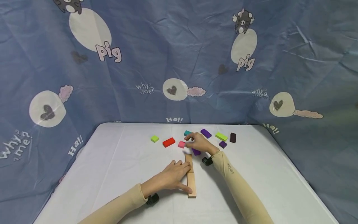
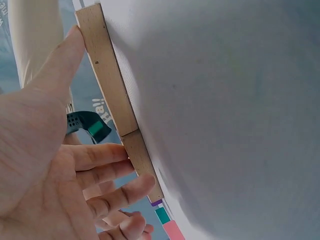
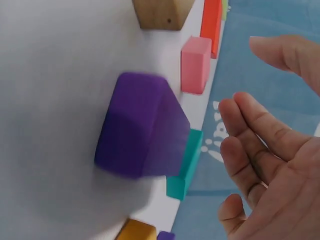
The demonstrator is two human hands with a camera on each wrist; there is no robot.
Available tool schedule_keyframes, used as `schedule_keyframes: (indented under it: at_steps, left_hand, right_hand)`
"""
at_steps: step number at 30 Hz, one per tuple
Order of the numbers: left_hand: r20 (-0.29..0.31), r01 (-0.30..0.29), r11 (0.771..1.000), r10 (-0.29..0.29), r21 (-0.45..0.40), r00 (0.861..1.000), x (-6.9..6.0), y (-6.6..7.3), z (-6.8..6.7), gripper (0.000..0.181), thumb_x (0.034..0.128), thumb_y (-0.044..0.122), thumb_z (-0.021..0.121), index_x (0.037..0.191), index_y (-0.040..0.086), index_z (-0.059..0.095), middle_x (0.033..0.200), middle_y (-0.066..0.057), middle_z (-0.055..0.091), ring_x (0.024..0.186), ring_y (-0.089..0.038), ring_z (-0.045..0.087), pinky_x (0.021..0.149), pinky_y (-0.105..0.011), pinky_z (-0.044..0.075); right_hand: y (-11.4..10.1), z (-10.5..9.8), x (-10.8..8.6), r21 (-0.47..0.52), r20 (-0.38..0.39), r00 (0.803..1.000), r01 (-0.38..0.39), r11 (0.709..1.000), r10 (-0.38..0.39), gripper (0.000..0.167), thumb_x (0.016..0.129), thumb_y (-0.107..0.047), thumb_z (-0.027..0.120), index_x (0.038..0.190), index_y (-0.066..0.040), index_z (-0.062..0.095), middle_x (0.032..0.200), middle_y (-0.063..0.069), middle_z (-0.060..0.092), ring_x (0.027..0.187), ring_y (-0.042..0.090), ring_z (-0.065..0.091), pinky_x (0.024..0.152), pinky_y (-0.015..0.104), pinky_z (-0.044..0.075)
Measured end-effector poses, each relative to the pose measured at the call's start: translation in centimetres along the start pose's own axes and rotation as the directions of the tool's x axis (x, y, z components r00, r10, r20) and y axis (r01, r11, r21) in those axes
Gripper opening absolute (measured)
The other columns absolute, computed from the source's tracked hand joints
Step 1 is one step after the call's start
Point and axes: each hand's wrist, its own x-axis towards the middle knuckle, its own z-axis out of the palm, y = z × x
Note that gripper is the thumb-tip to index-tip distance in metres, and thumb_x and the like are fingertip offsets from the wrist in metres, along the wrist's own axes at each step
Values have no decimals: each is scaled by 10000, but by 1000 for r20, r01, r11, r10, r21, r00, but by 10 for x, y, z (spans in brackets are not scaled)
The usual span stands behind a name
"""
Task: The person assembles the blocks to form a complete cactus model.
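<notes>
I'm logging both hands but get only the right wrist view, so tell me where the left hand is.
Observer: In the head view, the left hand lies along the left side of the wooden pieces, its thumb touching the nearer wooden block.
Operator: I see just one wooden end; tell me how the pieces lie.
Observer: The farther wooden block meets the nearer one end to end, in one line.
Operator: Now name the block farthest right.
Observer: A dark brown block, as the head view shows.
</notes>
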Motion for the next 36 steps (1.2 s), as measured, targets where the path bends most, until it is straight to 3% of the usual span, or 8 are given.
schedule_keyframes:
  at_steps: [9,16,31,36]
  left_hand:
    - [-1,-15,1000,15,2,1000,0,2,0,996,694,814,556,1399,115,469,1381,12,487,1111,-157,500,843,-339,393]
    - [-8,-8,1000,8,12,1000,0,3,-2,981,688,807,575,1384,122,479,1360,28,495,1094,-141,502,832,-320,387]
    - [4,-3,1000,2,21,1000,0,3,-3,998,687,816,562,1400,125,465,1376,27,489,1112,-145,504,840,-324,393]
    - [10,2,1000,-2,11,1000,0,3,-3,1001,683,819,558,1399,126,464,1375,26,485,1111,-145,503,846,-330,395]
  right_hand:
    - [-4,8,7,-37,16,1000,-13,999,14,378,829,-286,739,1131,-66,680,1058,32,684,977,219,581,861,375,433]
    - [-1,11,10,-56,19,1000,-15,998,16,337,827,-282,738,1105,-98,690,1038,20,697,918,171,585,929,429,363]
    - [2,16,14,-52,26,999,-34,998,35,288,843,-239,733,1098,-110,695,1027,6,694,924,147,600,969,428,352]
    - [3,15,13,-49,18,999,-40,998,41,269,828,-210,736,1075,-109,705,1016,5,698,893,126,592,884,348,426]
